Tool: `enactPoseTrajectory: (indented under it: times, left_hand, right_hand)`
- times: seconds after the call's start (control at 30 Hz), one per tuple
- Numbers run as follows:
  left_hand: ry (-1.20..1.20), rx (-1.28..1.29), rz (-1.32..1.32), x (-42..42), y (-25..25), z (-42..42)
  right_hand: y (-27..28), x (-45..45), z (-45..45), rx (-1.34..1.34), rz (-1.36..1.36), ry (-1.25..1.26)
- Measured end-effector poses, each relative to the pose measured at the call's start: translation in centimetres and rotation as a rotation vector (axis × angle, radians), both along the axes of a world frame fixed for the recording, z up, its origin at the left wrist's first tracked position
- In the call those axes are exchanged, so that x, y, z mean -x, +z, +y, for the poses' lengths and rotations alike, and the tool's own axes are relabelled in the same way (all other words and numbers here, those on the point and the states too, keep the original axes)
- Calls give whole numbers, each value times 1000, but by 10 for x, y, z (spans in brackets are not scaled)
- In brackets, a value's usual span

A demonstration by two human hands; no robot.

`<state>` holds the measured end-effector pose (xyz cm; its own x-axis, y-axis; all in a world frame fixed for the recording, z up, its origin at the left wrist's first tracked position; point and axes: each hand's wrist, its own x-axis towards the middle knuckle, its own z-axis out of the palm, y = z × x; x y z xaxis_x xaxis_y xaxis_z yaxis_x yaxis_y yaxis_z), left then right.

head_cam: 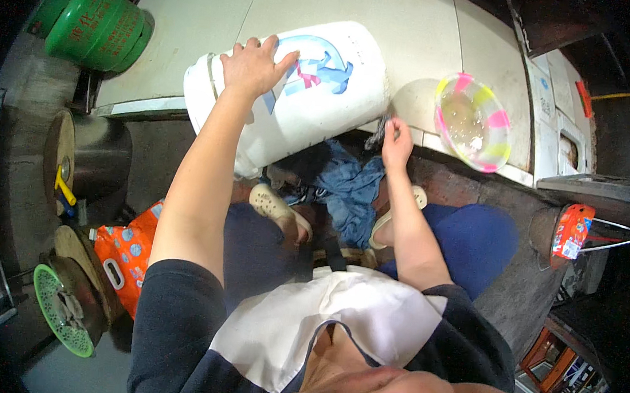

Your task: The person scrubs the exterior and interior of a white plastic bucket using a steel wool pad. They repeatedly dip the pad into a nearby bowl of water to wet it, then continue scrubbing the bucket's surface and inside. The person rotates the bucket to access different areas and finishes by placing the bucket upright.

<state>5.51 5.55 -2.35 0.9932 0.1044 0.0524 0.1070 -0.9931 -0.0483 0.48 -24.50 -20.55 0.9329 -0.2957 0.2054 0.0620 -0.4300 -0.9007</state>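
Note:
A large white plastic bucket [320,115] lies tilted on its side across the front edge of a pale ledge [409,28]. It bears a blue and pink print, and its ribbed rim end points left. My left hand [254,67] rests on its side near that rim, fingers spread. My right hand [397,142] pinches a crumpled dark grey scrubber or rag [377,133] beside the bucket's base end; which of the two it is, I cannot tell. To the right, a pink, yellow and white plastic basin [474,123] holds water. The bucket's inside is hidden.
A green gas cylinder [99,28] sits at the ledge's left end. Blue cloth [351,185] lies between my feet in cream clogs [276,207]. On the left are a dark metal drum [98,157], an orange bag [125,251] and a green-rimmed strainer [63,310].

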Motion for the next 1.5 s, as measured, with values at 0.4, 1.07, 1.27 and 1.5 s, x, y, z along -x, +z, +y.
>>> enactPoseTrajectory:
  times: [0.4, 1.07, 1.27, 1.5]
  left_hand:
    - [-37, 5, -127, 14, -9, 3]
    - [0, -20, 47, 17, 25, 20]
    - [-60, -114, -75, 6, -11, 53]
    - [-105, -107, -108, 14, -15, 57]
  right_hand:
    - [61, -13, 5, 175, -72, 260]
    - [-91, 91, -5, 164, 812, 766]
    - [-64, 38, -3, 125, 383, 707]
    - [91, -57, 80, -127, -327, 157]
